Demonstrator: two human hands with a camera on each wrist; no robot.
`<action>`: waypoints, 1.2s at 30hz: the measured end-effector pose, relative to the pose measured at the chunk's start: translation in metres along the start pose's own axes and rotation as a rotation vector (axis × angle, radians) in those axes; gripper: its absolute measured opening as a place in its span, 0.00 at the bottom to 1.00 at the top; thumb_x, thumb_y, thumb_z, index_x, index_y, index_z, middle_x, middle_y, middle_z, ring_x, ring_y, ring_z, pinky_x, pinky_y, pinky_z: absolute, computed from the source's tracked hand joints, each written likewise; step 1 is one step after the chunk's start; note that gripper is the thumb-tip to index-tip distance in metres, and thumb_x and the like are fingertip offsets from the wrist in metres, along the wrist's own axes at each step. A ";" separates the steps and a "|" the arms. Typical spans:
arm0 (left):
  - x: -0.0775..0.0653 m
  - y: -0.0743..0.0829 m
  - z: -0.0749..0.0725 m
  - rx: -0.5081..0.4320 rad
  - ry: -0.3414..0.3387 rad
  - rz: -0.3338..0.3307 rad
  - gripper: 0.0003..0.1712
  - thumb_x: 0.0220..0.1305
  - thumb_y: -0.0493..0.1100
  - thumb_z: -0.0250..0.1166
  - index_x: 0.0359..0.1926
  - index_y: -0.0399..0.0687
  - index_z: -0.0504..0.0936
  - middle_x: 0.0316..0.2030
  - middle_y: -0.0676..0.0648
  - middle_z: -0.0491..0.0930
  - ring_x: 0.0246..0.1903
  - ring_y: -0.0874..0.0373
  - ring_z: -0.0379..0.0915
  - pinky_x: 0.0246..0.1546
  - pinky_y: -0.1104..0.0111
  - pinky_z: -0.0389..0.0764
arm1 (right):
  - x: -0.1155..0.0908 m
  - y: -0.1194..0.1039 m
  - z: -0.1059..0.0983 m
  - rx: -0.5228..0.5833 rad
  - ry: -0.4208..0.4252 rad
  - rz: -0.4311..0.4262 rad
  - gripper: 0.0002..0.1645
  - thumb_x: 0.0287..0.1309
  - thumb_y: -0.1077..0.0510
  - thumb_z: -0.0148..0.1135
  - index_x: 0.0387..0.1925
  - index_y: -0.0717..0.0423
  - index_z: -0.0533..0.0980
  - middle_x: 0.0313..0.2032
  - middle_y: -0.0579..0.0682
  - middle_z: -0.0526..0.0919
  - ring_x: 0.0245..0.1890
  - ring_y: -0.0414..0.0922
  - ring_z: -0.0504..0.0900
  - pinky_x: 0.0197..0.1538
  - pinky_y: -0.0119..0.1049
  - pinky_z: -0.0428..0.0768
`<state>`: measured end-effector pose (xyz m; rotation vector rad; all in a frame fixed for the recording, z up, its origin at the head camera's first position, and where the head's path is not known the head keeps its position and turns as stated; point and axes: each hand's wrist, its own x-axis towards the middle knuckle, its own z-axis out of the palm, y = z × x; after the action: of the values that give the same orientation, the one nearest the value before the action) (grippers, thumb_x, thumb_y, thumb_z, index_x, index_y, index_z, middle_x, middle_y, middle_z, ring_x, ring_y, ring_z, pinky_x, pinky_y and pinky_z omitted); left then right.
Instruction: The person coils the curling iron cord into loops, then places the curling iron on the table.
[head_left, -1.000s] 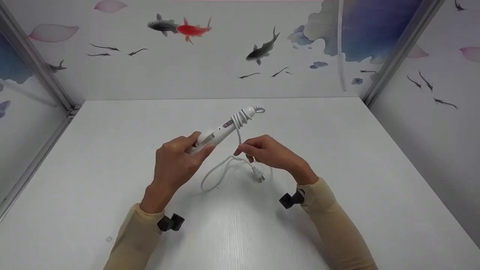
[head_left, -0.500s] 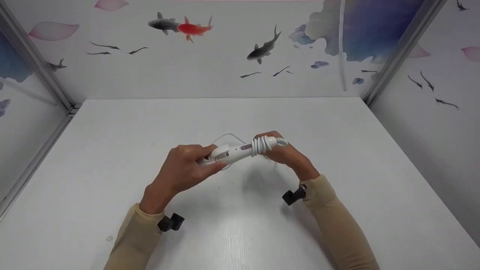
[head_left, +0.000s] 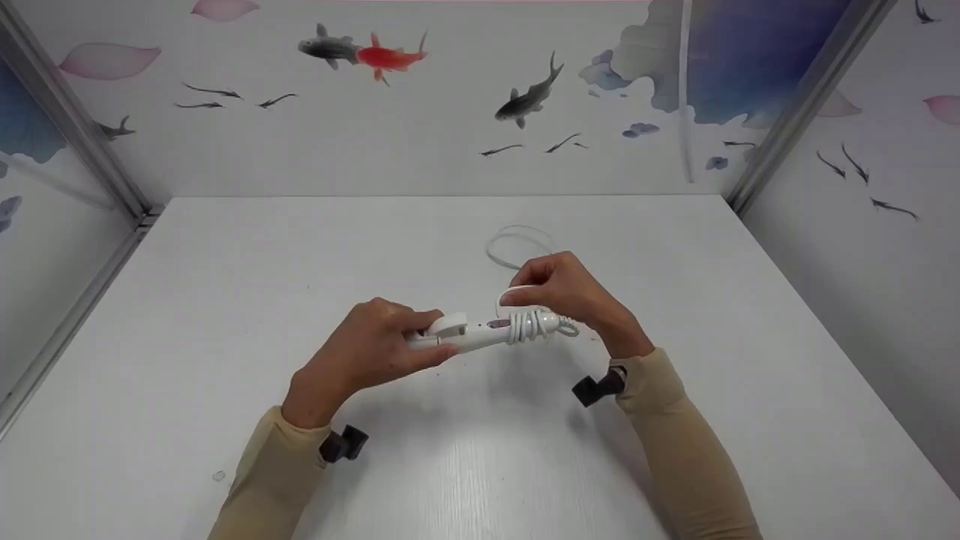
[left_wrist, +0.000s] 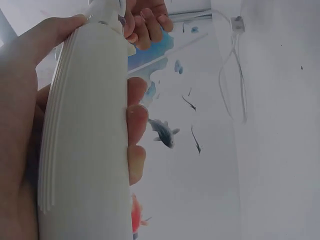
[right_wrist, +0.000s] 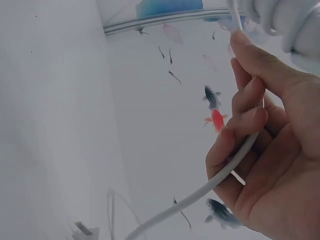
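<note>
A white curling iron lies almost level in my left hand, which grips its thicker end. The lever near my thumb and a small purplish window show on its body. White cord is wound several times round the handle's right end. My right hand pinches the cord just above these coils. In the right wrist view the cord runs on across the curled fingers. A free loop shows beyond the right hand. The plug hangs with a cord loop in the left wrist view.
A white tabletop lies under both hands. Behind it stands a white panel printed with fish and petals, with side panels and metal posts at the corners. A small ring-shaped mark is on the table at left.
The curling iron has turned from slanting up to nearly level and come lower. My right hand has carried the cord round behind the handle to above it; the loose loop swung to the far side.
</note>
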<state>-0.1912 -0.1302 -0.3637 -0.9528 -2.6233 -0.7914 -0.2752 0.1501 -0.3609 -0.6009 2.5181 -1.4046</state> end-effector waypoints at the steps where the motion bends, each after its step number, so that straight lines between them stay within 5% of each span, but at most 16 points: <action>1: 0.000 0.001 0.001 0.011 -0.012 -0.018 0.17 0.61 0.55 0.71 0.43 0.49 0.89 0.26 0.52 0.85 0.21 0.64 0.69 0.25 0.74 0.71 | 0.000 0.000 0.000 -0.013 0.003 0.005 0.11 0.51 0.52 0.77 0.30 0.54 0.85 0.26 0.44 0.83 0.28 0.41 0.75 0.33 0.32 0.74; 7: 0.002 0.005 0.005 -0.001 -0.069 -0.164 0.20 0.62 0.56 0.69 0.49 0.50 0.88 0.29 0.50 0.86 0.23 0.62 0.70 0.26 0.72 0.71 | -0.003 -0.005 0.000 -0.049 0.038 0.013 0.12 0.53 0.51 0.75 0.32 0.54 0.83 0.29 0.49 0.84 0.28 0.43 0.79 0.32 0.33 0.80; 10: 0.003 0.007 0.006 0.041 -0.053 -0.179 0.19 0.62 0.56 0.69 0.48 0.51 0.89 0.28 0.50 0.85 0.23 0.61 0.69 0.26 0.71 0.70 | -0.005 -0.010 0.001 -0.060 0.068 -0.016 0.10 0.54 0.52 0.74 0.33 0.53 0.83 0.31 0.50 0.85 0.29 0.44 0.80 0.34 0.35 0.81; 15: 0.004 0.006 0.006 0.133 0.014 -0.168 0.18 0.61 0.56 0.70 0.43 0.50 0.88 0.25 0.50 0.84 0.21 0.60 0.67 0.23 0.69 0.68 | -0.011 -0.020 0.002 -0.112 0.084 -0.084 0.10 0.61 0.52 0.69 0.38 0.54 0.86 0.35 0.50 0.87 0.33 0.45 0.80 0.39 0.37 0.81; 21: 0.003 0.002 0.007 0.176 0.102 -0.232 0.22 0.60 0.56 0.71 0.48 0.47 0.88 0.27 0.45 0.86 0.22 0.57 0.71 0.23 0.66 0.72 | -0.015 -0.026 0.003 -0.138 0.069 -0.156 0.14 0.69 0.51 0.61 0.47 0.53 0.85 0.39 0.51 0.86 0.37 0.46 0.77 0.44 0.38 0.77; 36: 0.008 0.000 0.014 0.199 0.323 -0.319 0.21 0.61 0.55 0.71 0.42 0.41 0.87 0.26 0.42 0.86 0.20 0.54 0.74 0.21 0.62 0.76 | -0.008 -0.018 0.008 -0.041 -0.002 -0.196 0.16 0.70 0.55 0.60 0.54 0.54 0.83 0.37 0.54 0.88 0.31 0.45 0.74 0.34 0.30 0.75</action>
<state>-0.1977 -0.1179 -0.3726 -0.3242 -2.5310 -0.6687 -0.2602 0.1392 -0.3501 -0.8772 2.5498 -1.4159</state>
